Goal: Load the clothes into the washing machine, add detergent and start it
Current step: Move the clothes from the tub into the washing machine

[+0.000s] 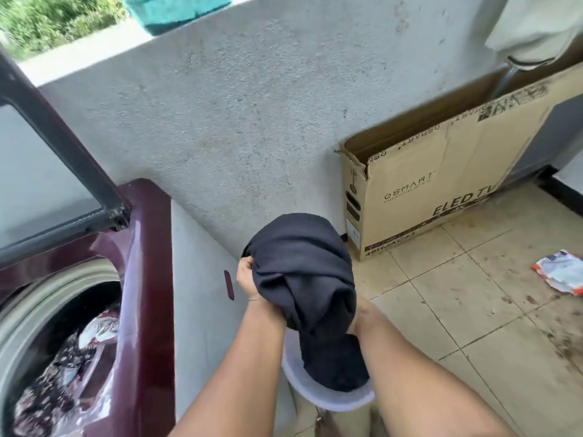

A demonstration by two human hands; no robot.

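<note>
Item: bundled dark navy fabric garment, held up above a pale translucent plastic laundry basket, lower tail trailing into the basket. Left hand closed in a fist on the upper left fold of the bundle; right hand mostly hidden behind the cloth, apparently gripping from the underside, finger position not discernible. Destination: maroon top-loading washing machine to the left, glass-panelled lid raised, grey-rimmed drum opening already holding patterned dark-and-white printed clothes. Position of garment: right of the machine, well apart from the drum, not yet over the opening. Risks, as judgement: trailing tail likely to snag on the basket rim and tip it during the swing left; loose end liable to drag over the machine's edge or drop to the stained beige tiled floor; cloth draped over the drum rim likely to jam under the lid; raised lid possibly knocked by an elbow. Detergent not identifiable; crumpled white-and-orange printed packet on the floor, print illegible. Legible writing: brown cardboard television carton against the rough grey rendered wall, marked "QSMART" and "ELED TV", with a partial code near the base reading roughly "46HJAC"; smaller lines unreadable. Other: teal tub on the wall ledge.
</note>
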